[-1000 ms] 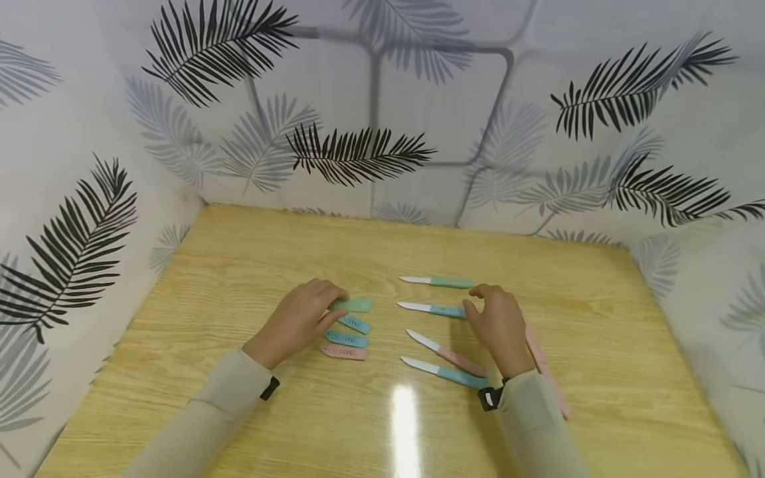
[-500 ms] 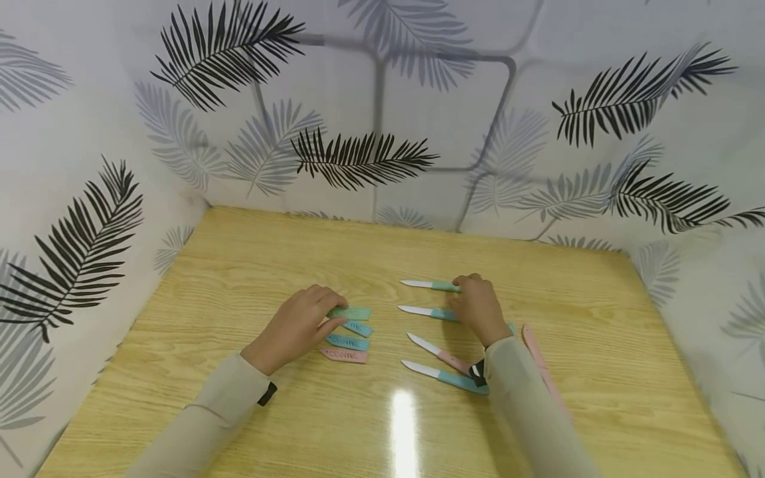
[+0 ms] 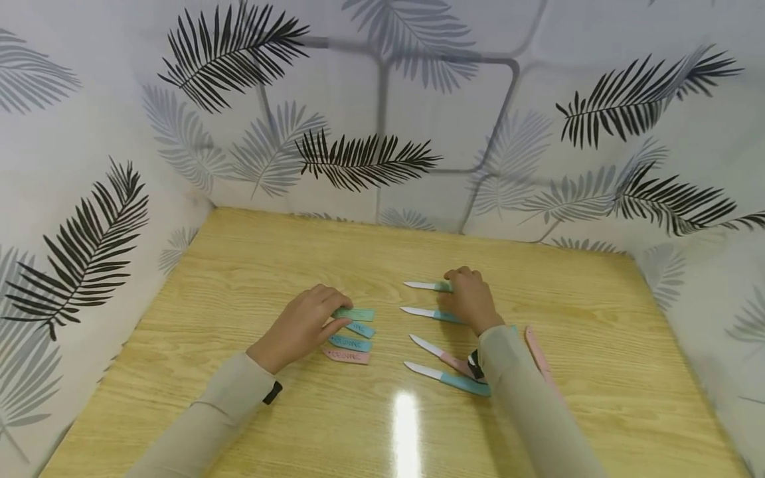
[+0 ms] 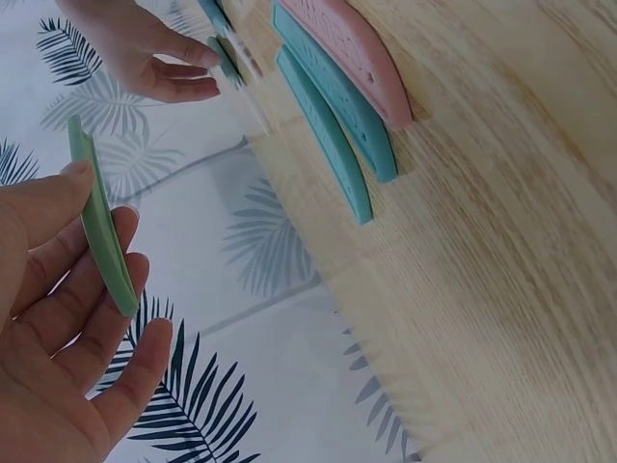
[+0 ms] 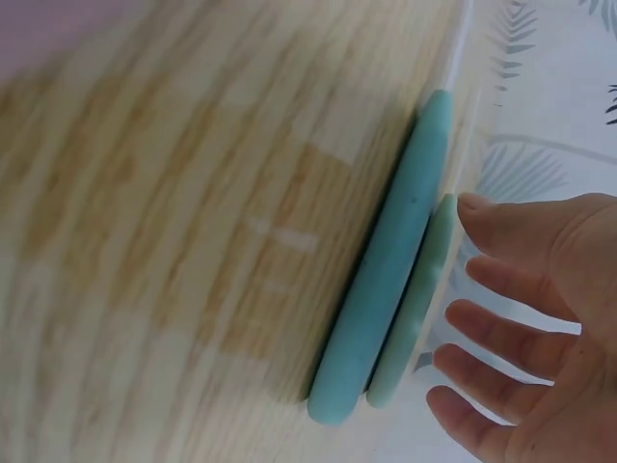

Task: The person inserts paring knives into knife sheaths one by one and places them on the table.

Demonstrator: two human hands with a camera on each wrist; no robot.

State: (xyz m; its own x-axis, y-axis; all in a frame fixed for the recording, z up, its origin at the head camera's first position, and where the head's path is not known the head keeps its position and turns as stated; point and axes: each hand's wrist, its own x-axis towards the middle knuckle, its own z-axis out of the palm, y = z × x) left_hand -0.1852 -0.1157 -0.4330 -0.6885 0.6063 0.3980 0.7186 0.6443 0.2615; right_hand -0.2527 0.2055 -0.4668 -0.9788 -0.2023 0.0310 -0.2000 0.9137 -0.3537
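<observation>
My left hand point(image 3: 303, 326) pinches a green knife sheath point(image 4: 104, 231) between thumb and fingers. Below it lie two blue sheaths and a pink sheath point(image 3: 348, 357). My right hand point(image 3: 475, 302) is at the green-handled knife point(image 3: 420, 285), which lies on the table with its white blade pointing left. In the right wrist view the thumb tip is at the green handle point(image 5: 421, 294), while the loosely bent fingers stay off it. Beside that handle lies a blue-handled knife point(image 5: 384, 265). In the head view the right hand hides part of both handles.
Nearer me lie a pink-handled knife point(image 3: 427, 346) and another blue-handled knife point(image 3: 463, 383), blades pointing left. A long pink piece point(image 3: 538, 352) lies right of them, partly behind the right forearm. Leaf-print cloth point(image 3: 418, 113) borders the wooden table point(image 3: 269, 252).
My right hand has moved left and away from me, from beside the blue handle to the green-handled knife. The left hand still holds the green sheath in about the same place.
</observation>
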